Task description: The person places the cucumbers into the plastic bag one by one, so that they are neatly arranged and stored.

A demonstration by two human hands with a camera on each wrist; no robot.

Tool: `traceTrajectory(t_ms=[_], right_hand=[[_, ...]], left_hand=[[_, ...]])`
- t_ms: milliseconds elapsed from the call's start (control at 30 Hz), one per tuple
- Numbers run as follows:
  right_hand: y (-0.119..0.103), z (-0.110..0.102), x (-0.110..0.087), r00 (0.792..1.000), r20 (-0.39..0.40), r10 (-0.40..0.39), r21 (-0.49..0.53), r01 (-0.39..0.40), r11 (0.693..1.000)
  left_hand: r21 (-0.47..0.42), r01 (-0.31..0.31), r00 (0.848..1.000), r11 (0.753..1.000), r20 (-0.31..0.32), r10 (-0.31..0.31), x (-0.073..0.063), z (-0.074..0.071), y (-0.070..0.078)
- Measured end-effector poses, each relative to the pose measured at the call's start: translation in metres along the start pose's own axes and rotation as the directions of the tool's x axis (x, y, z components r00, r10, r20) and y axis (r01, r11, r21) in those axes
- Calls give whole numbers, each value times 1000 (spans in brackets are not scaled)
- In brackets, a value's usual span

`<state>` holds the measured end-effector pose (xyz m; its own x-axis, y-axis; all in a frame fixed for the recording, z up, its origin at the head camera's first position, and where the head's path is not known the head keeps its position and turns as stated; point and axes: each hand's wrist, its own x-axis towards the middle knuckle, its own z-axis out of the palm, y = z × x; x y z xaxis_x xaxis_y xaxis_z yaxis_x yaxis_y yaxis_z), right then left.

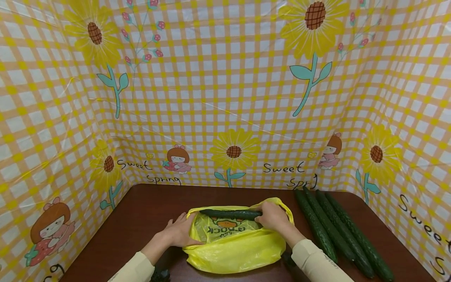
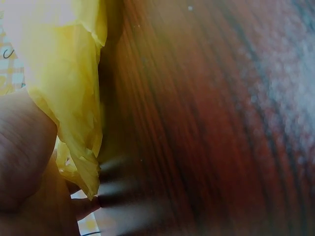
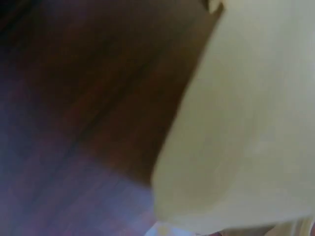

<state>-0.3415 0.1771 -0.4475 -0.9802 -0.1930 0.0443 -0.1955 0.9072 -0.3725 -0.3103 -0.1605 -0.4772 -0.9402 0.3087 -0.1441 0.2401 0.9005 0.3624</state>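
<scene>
A yellow plastic bag [image 1: 236, 254] lies with its mouth spread, a printed cartoon showing within. My right hand [image 1: 273, 216] grips the right end of a dark green cucumber [image 1: 229, 214], which lies sideways across the mouth near the back rim. At the left edge of the mouth, my left hand [image 1: 179, 230] has its fingers spread, with the thumb at the front rim. In the left wrist view the bag [image 2: 69, 78] drapes against my left hand [image 2: 22, 147]. A pale sleeve [image 3: 236, 128] fills much of the right wrist view, where the right hand is hidden.
Several cucumbers [image 1: 340, 231] lie side by side on the right of the dark brown table [image 1: 151, 201]. A checked cloth [image 1: 197, 98] with sunflowers surrounds the table at the back and sides. Dark objects [image 1: 160, 275] show partly under the sleeves.
</scene>
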Motion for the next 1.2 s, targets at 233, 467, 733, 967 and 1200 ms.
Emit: traceTrajectory(t_ms=[233, 467, 733, 967, 1200], right_hand=[[2, 2, -1, 999, -22, 37, -13, -38, 999], [4, 6, -1, 996, -57, 66, 3, -66, 998], [2, 4, -3, 996, -49, 70, -6, -70, 998], [3, 0, -4, 997, -10, 78, -27, -79, 997], [2, -5, -4, 997, 3, 82, -55, -82, 995]], left_hand=[[26, 11, 1000, 1000, 14, -11, -3, -5, 6], [43, 14, 1000, 999, 13, -15, -3, -6, 8], [43, 11, 1000, 999, 18, -11, -5, -6, 8], [48, 6, 1000, 999, 9, -6, -5, -6, 7], [49, 7, 1000, 999, 10, -8, -4, -4, 7]])
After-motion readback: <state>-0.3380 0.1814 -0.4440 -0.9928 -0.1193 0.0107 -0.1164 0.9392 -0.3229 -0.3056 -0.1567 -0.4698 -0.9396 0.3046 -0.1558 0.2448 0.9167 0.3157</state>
